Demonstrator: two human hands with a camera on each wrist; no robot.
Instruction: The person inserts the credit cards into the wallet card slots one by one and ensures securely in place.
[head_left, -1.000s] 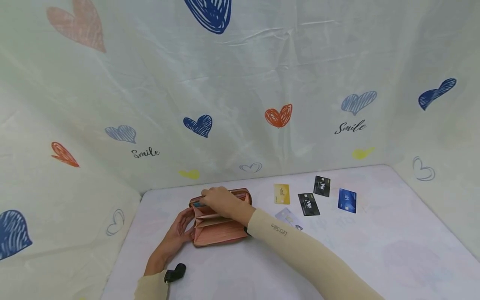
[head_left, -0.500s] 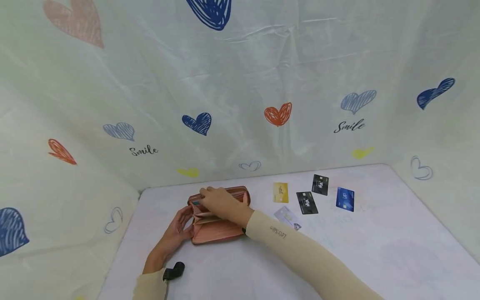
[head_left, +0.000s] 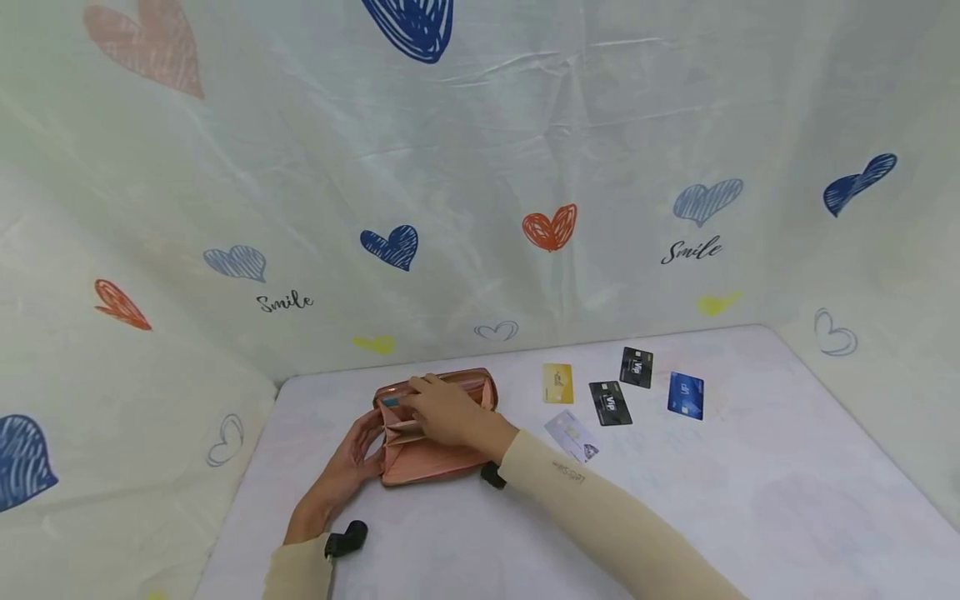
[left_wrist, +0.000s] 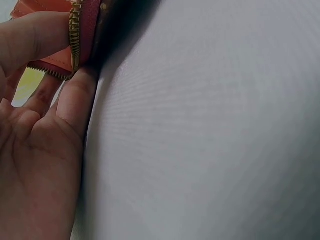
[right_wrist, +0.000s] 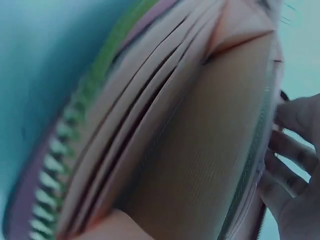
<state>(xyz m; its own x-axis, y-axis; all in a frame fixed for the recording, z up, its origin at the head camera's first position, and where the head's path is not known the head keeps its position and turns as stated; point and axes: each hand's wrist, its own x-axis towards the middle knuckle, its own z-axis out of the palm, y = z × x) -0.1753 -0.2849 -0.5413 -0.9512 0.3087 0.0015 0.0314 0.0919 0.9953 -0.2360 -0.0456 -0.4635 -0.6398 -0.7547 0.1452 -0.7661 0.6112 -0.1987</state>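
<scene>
A pink-lined zip wallet (head_left: 435, 463) lies unfolded on the table, its zipped rim and folded inner dividers showing. My left hand (head_left: 354, 457) grips its left end. The left wrist view shows those fingers (left_wrist: 77, 102) at the brass zip teeth. Over the wallet's far side reaches my right hand (head_left: 446, 410), fingertips down at the card slots (right_wrist: 150, 65). A small blue-green card edge (head_left: 392, 402) shows in a slot just left of them. The right hand covers part of the slots, and I cannot tell whether its fingertips pinch anything.
Right of the wallet lie a yellow card (head_left: 558, 383), a pale lilac card (head_left: 572, 435), two black VIP cards (head_left: 611, 403) and a blue card (head_left: 686, 395). A heart-printed white curtain (head_left: 465, 167) rises behind the table. Black wrist cameras (head_left: 347, 539) sit at the cuffs.
My right hand has shifted slightly right and nearer to me, so more of the blue-green card edge shows. The left hand keeps its grip on the wallet; the loose cards stay put.
</scene>
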